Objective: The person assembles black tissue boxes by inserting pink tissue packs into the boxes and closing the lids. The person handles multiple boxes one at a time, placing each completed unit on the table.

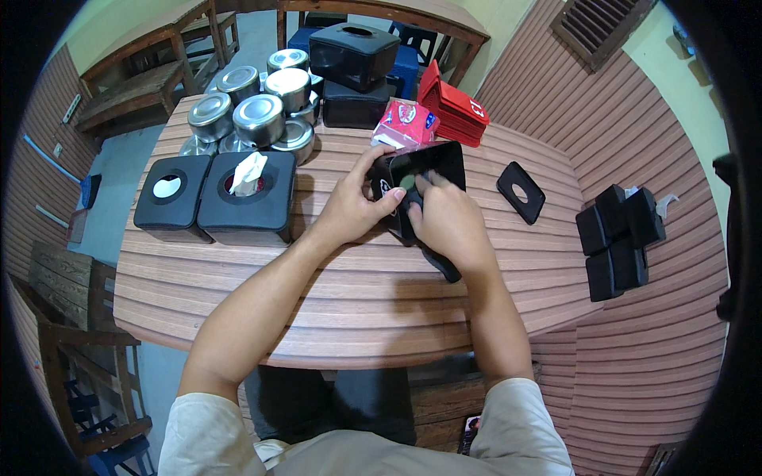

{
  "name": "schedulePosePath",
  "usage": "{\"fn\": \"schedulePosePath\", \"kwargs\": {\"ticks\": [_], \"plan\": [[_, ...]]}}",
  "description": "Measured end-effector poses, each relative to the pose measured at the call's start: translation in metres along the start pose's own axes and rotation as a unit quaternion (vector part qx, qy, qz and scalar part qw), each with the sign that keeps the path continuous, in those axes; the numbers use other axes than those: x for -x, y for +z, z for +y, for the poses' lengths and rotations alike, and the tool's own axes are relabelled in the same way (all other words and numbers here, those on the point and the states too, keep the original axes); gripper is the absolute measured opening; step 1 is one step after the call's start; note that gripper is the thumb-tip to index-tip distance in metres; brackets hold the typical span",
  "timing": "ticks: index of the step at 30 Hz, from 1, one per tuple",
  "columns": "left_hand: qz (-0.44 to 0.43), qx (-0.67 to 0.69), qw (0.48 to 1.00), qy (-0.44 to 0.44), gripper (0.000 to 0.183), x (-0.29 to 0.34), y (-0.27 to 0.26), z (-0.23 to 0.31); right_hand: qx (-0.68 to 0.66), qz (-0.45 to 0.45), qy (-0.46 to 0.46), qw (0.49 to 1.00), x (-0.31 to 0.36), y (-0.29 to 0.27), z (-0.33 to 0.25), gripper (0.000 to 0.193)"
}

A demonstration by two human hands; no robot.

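A black tissue box [448, 159] without its lid is tilted between my hands at the middle of the table. My left hand [353, 202] grips its left wall, with the thumb over the near side. The fingers of my right hand [448, 218] are curled at the box's opening, beside a small green patch; what they pinch is hidden. A dark curved piece [443, 266] sticks out below my right hand; I cannot tell what it is. To the right lies a black lid [521, 193] with an oval hole.
Two black tissue boxes [173, 214] stand at left, one with tissue sticking out. Behind them are stacked metal tins [259, 119], larger black boxes [353, 55], a pink tissue pack [405, 123] and red folded stands [452, 111]. Several small black boxes [611, 238] are stacked by the right wall.
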State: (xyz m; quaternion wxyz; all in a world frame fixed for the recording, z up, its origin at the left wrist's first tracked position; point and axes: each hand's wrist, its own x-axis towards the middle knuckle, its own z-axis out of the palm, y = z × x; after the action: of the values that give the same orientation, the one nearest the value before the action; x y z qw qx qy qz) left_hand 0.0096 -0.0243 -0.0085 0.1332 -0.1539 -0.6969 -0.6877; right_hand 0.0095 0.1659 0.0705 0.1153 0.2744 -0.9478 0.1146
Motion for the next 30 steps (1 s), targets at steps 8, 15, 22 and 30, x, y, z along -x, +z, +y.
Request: {"fn": "schedulePosePath", "kwargs": {"ticks": [8, 15, 22, 30], "plan": [[-0.006, -0.019, 1.0, 0.003, 0.073, 0.002, 0.0, 0.004, -0.031, -0.109, -0.039, 0.993, 0.001, -0.009, 0.004, 0.023], [-0.001, 0.018, 1.0, -0.01, 0.067, 0.0, -0.001, -0.003, -0.128, -0.122, -0.121, 0.977, -0.005, -0.009, 0.007, 0.025], [-0.016, 0.048, 0.999, -0.006, 0.064, 0.001, -0.002, 0.0, -0.3, -0.141, -0.089, 0.939, -0.014, -0.006, 0.015, 0.03], [0.039, 0.044, 0.996, -0.067, 0.057, -0.002, -0.003, -0.002, -0.511, -0.031, 0.003, 0.859, -0.013, -0.025, 0.046, 0.024]]}}
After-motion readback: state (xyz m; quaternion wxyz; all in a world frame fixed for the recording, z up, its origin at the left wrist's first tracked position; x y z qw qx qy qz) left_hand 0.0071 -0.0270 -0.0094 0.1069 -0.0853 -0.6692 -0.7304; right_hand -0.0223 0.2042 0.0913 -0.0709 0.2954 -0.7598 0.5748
